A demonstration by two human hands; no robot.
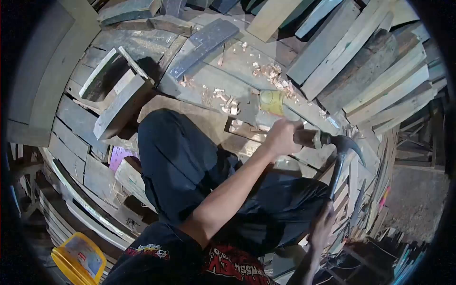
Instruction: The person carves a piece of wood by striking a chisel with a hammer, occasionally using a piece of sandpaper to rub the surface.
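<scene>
**Both hands on a curved blade above the planks**

Nearest me, my right hand (323, 225) grips the lower end of a dark curved blade (339, 164), fingers wrapped shut on it. Further out, my left hand (281, 137) is clenched round the blade's wooden handle (308, 138) at its upper end, so the hands are well apart. The tool hangs over my dark trousers (180, 161). Beyond lie wood shavings (270, 73) on weathered planks (351, 47). A yellow container (78, 259) sits low left.
</scene>
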